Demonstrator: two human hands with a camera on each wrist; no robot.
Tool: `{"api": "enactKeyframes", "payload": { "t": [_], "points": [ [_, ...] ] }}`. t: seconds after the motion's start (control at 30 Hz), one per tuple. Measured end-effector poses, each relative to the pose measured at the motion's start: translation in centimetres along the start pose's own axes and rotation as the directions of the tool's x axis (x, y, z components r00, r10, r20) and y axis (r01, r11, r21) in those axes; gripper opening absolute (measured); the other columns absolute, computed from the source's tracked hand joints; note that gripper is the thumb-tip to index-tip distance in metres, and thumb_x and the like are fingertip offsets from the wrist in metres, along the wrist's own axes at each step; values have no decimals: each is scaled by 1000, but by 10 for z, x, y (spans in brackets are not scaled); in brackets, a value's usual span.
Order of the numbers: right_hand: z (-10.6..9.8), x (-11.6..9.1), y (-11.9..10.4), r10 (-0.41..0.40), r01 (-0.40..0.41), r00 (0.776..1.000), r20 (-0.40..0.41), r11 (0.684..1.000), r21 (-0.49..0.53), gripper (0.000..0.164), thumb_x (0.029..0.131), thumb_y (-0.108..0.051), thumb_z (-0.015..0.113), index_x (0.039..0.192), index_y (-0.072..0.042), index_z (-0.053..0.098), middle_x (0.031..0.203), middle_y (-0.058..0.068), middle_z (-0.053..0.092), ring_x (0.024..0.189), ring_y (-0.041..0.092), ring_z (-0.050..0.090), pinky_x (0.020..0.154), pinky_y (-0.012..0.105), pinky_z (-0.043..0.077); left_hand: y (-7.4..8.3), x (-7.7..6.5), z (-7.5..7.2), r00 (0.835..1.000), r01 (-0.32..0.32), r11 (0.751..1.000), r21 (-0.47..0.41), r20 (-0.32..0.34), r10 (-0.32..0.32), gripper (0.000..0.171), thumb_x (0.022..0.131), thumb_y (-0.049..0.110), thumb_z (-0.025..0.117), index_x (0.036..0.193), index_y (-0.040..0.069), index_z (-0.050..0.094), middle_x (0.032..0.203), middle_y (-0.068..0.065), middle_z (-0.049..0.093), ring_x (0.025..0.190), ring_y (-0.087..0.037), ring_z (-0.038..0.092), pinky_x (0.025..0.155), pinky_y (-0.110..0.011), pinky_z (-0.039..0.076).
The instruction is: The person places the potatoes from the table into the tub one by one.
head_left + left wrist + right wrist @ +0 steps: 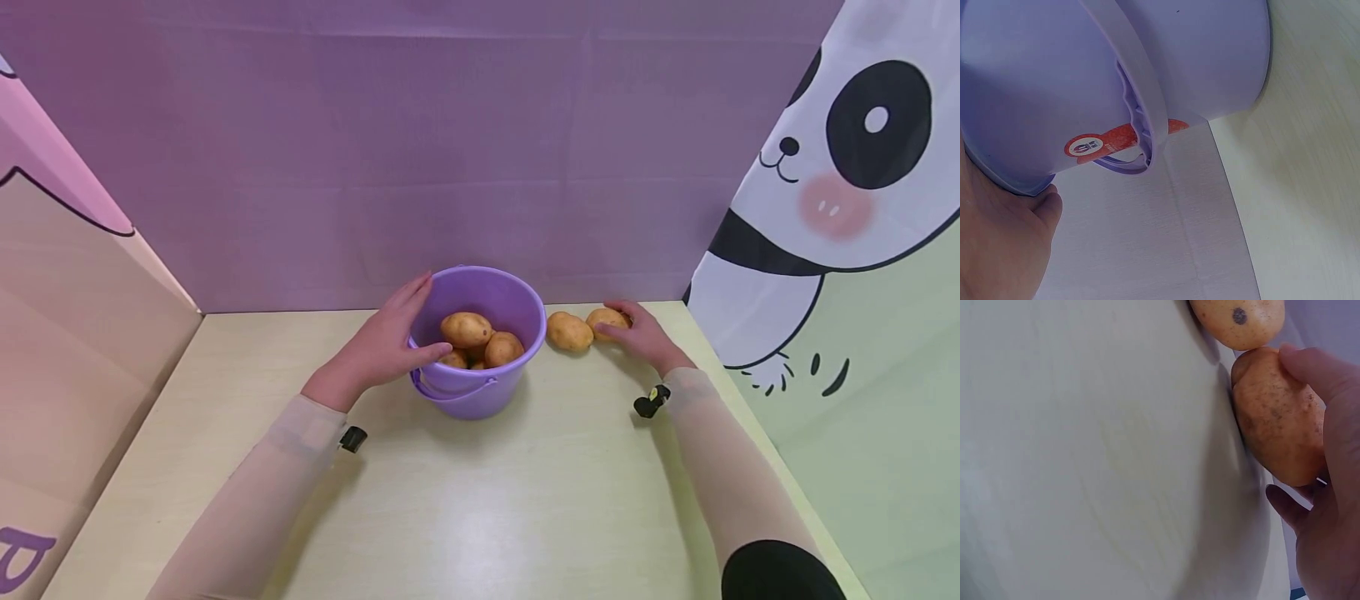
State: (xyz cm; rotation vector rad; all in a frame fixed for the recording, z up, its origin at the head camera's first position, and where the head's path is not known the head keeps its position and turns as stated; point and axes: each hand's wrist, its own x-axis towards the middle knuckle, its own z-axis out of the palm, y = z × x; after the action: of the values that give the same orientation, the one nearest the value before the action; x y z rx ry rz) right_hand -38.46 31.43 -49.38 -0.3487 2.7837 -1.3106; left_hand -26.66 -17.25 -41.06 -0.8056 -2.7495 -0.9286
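Observation:
A purple bucket (pixel 487 404) with several potatoes (pixel 467 330) inside stands toward the back of the table. My left hand (pixel 382 342) grips its left rim, thumb across the near edge. In the left wrist view the bucket's handle (pixel 1141 81) hangs against the wall beside a red label (pixel 1110 142). To the right of the bucket, my right hand (pixel 641 336) holds a potato (pixel 606 321), thumb and fingers around it; the palm hides part of it in the right wrist view. Another potato (pixel 569 332), with a dark spot, lies between that one and the bucket.
The pale wooden table (pixel 480 508) ends at a purple backdrop (pixel 450 167) just behind the bucket. A panda-printed panel (pixel 885 292) borders the right side, close to my right arm. A pinkish panel (pixel 67 333) borders the left.

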Motion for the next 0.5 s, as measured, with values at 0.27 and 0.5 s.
{"api": "enactKeyframes", "payload": {
  "t": [0.27, 0.5],
  "points": [
    [5, 2, 5, 6, -5, 1000, -11, 1000, 10, 69, 105, -36, 79, 158, -1, 53, 152, 26, 59, 138, 41, 55, 124, 54, 39, 1, -1, 0, 1000, 5, 1000, 0, 1, -5, 110, 98, 57, 75, 175, -1, 21, 184, -16, 16, 170, -35, 13, 134, -60, 21],
    [9, 2, 5, 20, -20, 999, -47, 1000, -9, 66, 104, -39, 79, 152, 1, 57, 143, 25, 62, 130, 40, 58, 118, 53, 43, 1, -1, 0, 1000, 4, 1000, 4, -1, -4, 110, 98, 57, 74, 175, -1, 21, 184, -14, 15, 170, -34, 13, 134, -60, 21]
  ]
}}
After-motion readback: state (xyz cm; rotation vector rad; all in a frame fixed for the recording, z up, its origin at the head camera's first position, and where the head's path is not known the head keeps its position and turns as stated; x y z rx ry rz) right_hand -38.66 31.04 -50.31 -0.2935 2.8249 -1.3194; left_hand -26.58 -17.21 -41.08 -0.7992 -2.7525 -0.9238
